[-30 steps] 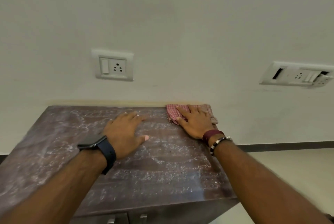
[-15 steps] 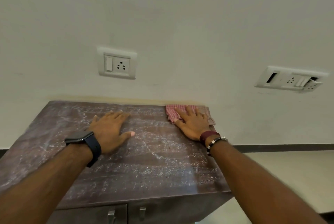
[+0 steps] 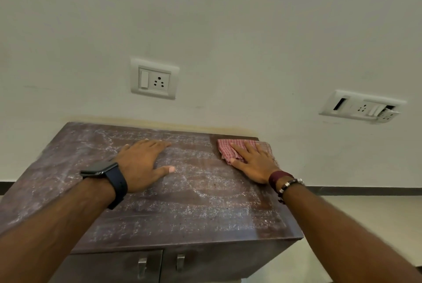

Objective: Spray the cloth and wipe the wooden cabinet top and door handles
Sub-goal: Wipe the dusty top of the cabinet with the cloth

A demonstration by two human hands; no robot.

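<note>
checked cloth [image 3: 228, 151] | far-right corner, cabinet top [image 3: 182, 209] | R hand [image 3: 255, 164] flat, fingers spread, pressing to wipe | L hand [image 3: 141, 164] flat, spread, bracing

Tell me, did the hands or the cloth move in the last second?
Hardly. The right hand presses flat on the red checked cloth at the cabinet top's far right corner, as before. The left hand stays flat on the dusty wood. Nothing was picked up or let go.
</note>
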